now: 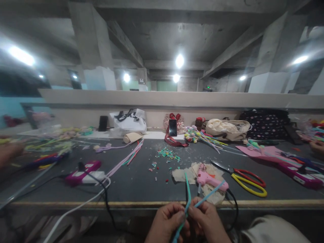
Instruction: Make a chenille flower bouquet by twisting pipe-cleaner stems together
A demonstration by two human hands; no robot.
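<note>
My left hand (168, 218) and my right hand (209, 221) meet just in front of the table's front edge, both with fingers closed. Between the left fingers is a green pipe cleaner (188, 190), its free end pointing up. A light-blue pipe cleaner (212, 193) is pinched in the right fingers and slants up to the right. The two stems come together at the fingertips, and a blue-green length (177, 235) hangs below the left hand. Behind the right hand, a pink glue gun (212, 181) lies on crumpled paper (182, 175). How the stems join is partly hidden by the fingers.
Scissors (236, 172) with red and yellow handles lie right of the glue gun. Green clippings (167, 154) are scattered mid-table. Left are a magenta power strip (84, 173), cables and lilac stems (124, 160). A phone (172, 127) stands behind. Other people's hands (10, 152) show at both sides.
</note>
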